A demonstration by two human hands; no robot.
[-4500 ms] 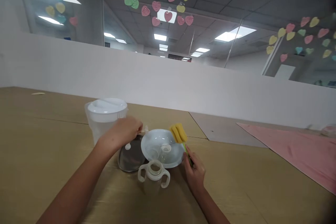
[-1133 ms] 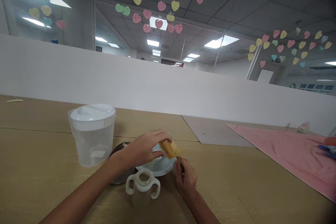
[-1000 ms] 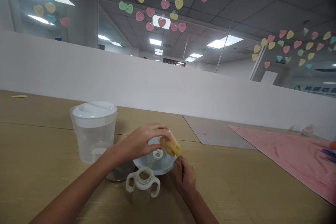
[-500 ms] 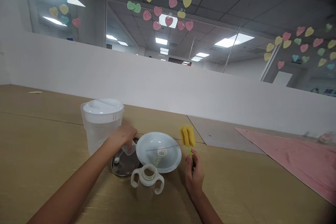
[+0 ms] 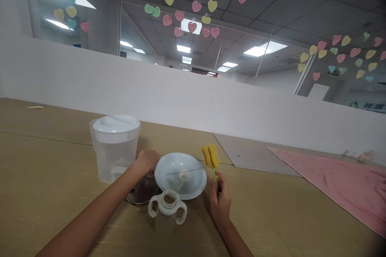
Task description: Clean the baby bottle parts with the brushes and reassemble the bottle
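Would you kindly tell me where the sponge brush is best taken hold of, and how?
Probably by the green handle of the sponge brush, from below on the near side, where the right hand holds it. The brush points upward; its broad yellow head fills the top, while the thin handle beneath should suit closed hands.

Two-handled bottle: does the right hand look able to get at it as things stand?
Probably yes: nothing visible blocks the way between the right hand and the two-handled bottle, though the yellow sponge brush it holds would likely hamper grasping.
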